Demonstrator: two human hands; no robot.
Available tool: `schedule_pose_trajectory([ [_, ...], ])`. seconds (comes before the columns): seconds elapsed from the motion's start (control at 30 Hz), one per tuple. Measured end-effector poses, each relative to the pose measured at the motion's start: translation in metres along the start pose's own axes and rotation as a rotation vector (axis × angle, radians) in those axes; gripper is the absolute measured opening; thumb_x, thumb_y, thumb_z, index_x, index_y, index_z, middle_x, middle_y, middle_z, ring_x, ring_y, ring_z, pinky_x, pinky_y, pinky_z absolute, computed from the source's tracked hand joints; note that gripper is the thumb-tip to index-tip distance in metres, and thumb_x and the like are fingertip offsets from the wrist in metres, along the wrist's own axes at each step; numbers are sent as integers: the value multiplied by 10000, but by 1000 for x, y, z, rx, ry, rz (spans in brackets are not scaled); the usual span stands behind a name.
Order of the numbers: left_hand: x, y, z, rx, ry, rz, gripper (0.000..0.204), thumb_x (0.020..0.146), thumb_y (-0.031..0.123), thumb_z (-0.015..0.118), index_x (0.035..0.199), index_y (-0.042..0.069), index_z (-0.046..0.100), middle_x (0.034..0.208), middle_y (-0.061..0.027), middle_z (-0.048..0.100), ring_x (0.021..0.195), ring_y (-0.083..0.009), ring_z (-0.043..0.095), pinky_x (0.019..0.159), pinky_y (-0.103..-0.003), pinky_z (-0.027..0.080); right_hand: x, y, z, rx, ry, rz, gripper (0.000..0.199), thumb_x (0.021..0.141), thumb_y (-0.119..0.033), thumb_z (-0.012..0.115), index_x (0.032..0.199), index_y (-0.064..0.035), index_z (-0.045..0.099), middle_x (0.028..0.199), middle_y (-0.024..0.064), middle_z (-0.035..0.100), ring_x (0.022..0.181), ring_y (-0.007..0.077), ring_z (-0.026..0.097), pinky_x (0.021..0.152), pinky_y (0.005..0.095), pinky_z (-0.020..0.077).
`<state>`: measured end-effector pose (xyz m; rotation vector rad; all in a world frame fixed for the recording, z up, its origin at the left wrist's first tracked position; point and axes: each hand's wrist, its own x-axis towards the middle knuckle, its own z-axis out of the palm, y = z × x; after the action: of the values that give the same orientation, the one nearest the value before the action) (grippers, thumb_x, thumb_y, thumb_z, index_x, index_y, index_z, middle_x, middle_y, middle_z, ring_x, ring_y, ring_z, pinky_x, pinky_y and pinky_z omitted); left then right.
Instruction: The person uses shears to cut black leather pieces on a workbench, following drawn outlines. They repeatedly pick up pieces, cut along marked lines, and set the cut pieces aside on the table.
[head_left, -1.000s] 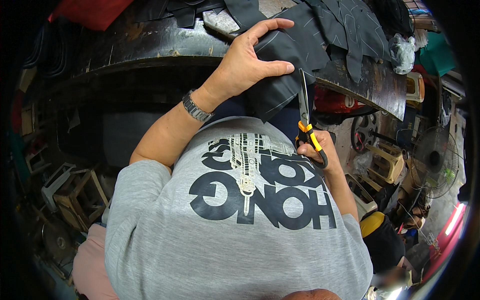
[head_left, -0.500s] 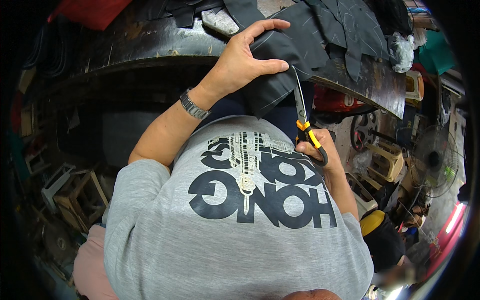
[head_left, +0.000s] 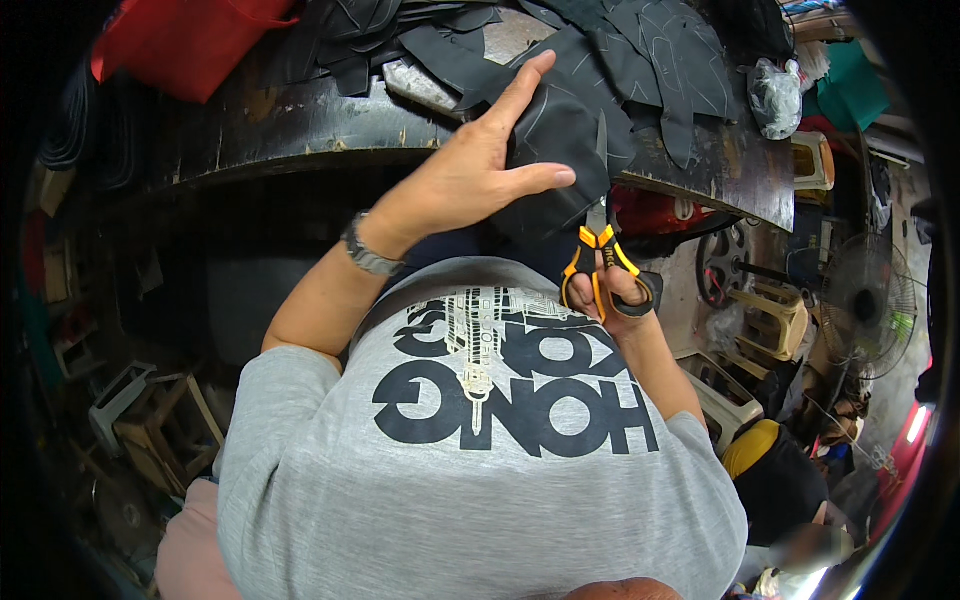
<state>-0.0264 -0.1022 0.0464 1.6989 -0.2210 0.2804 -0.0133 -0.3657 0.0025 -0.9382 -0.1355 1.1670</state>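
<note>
My right hand [head_left: 612,290] holds the scissors [head_left: 598,243], digits in the orange-and-black handles, the 2 handles parted. The blades point away from me, and a tip shows against the black sheet [head_left: 556,125]; the stretch nearer the handles is partly hidden. The sheet bears thin pale lines and hangs over the near edge of the table [head_left: 300,122] towards my lap. My left hand [head_left: 480,165] is at the sheet's left side, thumb and forefinger spread wide; the other 3 fingers are out of sight, so I cannot tell whether they grip it. I wear a watch [head_left: 370,247] on that wrist. Beyond, black pieces [head_left: 665,50], some marked with pale lines, lie overlapping on the table. A red item [head_left: 185,45] sits at its far left, and a clear plastic bag [head_left: 775,100] near its right end. A fan [head_left: 868,305] stands off to my right.
</note>
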Motion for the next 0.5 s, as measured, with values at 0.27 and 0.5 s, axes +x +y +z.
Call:
schedule_pose_trajectory([
  [0.27,39,10,-32,-219,-176,-275,665,871,80,707,1470,120,419,1000,-43,625,902,-68,614,766,-189,534,-10,-20,6,-44,42,-21,401,778,-389,755,754,-11,621,565,53,562,420,111,505,397,208,399],
  [0.5,39,11,9,-702,-122,-268,597,869,-12,662,1428,46,463,1447,-75,481,1221,-120,533,946,-221,497,-6,-31,13,-124,40,-129,383,790,-374,752,768,-16,618,593,48,563,471,111,523,410,221,406],
])
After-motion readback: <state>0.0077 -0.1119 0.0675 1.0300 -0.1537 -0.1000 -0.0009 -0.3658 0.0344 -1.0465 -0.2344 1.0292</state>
